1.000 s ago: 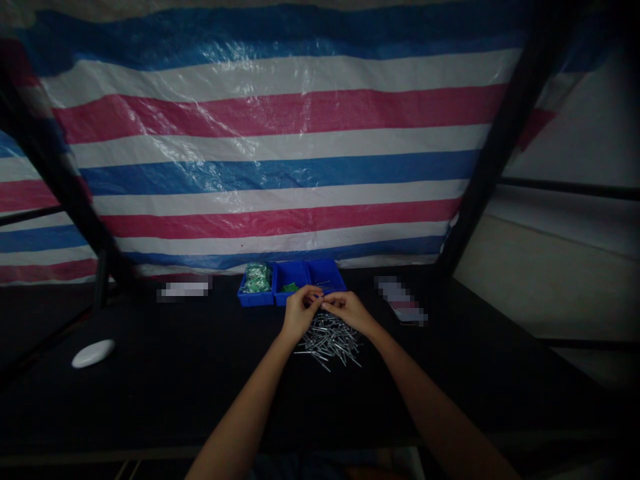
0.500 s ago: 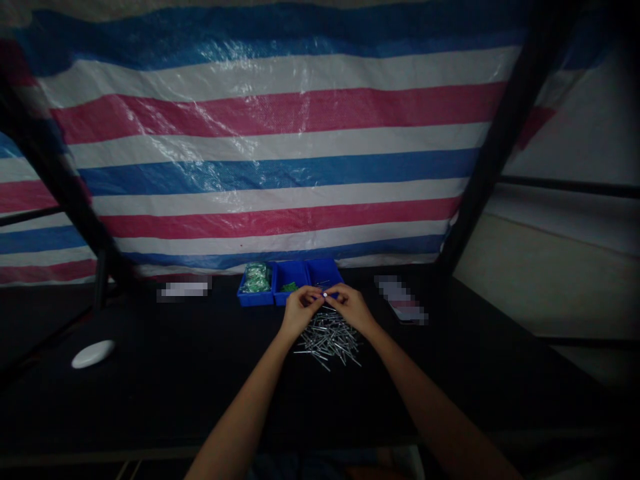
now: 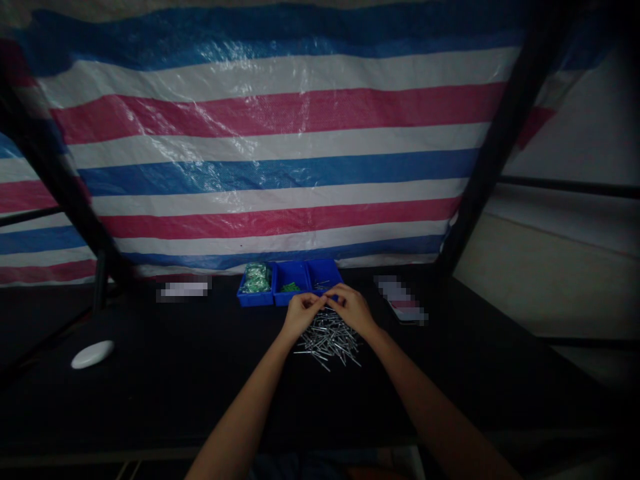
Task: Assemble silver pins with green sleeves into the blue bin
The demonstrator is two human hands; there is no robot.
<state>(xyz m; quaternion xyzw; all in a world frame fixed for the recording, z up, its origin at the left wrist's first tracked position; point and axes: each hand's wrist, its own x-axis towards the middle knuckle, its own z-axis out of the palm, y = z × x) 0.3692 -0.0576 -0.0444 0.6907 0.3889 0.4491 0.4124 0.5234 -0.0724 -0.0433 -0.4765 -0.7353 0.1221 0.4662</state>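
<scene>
My left hand (image 3: pixel 302 315) and my right hand (image 3: pixel 352 309) meet at the fingertips, above the far edge of a pile of thin silver metal rods (image 3: pixel 330 341). Both are closed in a pinch; what they hold is too small or hidden to name. Just beyond them stand three joined blue bins. The left bin (image 3: pixel 257 300) holds clear-and-green packets (image 3: pixel 257 279), the middle bin (image 3: pixel 292 269) has small green pieces (image 3: pixel 290 287), and a few thin rods lie in the right bin (image 3: pixel 324 268).
On the black table (image 3: pixel 200 380) a white oval object (image 3: pixel 93 354) lies at the left. A blurred pale item (image 3: pixel 185 289) is farther back, and a blurred phone-like object (image 3: pixel 401 300) lies right of the bins. Striped sheeting hangs behind, between dark posts.
The small white round end that showed between my fingertips is now out of sight. My fingers have shifted slightly, and more of the rods in the right bin show.
</scene>
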